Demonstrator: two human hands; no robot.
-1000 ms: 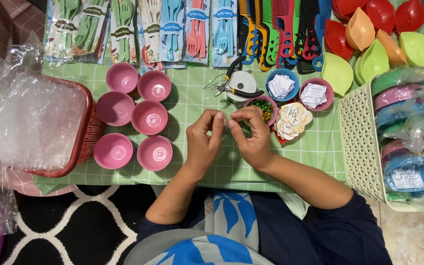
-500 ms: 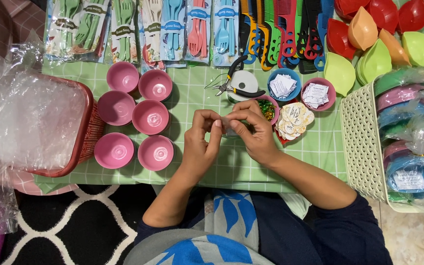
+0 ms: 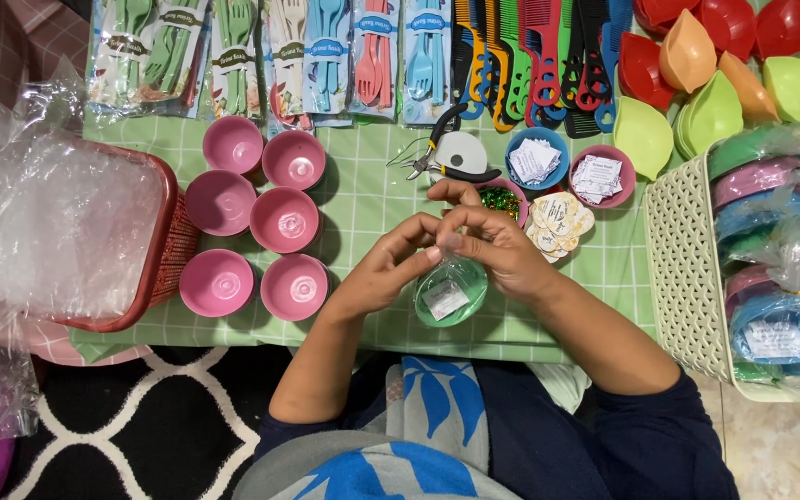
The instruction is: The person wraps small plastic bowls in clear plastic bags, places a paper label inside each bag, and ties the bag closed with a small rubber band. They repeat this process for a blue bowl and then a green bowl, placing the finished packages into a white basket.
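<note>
Both hands meet over the middle of the tabletop, which is covered with a green checked cloth. The left hand and the right hand are together, fingertips pinched on the gathered top of a clear plastic bag. Inside the bag sits a small green plastic bowl with a little white paper slip lying in it. The wrapped bowl hangs just below the fingers, above the near edge of the cloth.

To the left of the hands stand six pink round plastic bowls, set in pairs, mouths up. Further left is a red plastic basket heaped with crumpled clear plastic bags.

Just beyond the hands lie a pair of black-handled pliers beside a white tape roll. Near them are a blue bowl of white paper slips and a pink bowl of white paper slips. A small bowl of shiny green twist ties shows partly behind the right hand, next to a pile of round cream tags.

Along the far edge lie packets of plastic spoons and forks and coloured plastic combs. At the far right, red, orange and lime plastic bowls are stacked. A cream lattice basket on the right holds wrapped bowls in plastic bags.
</note>
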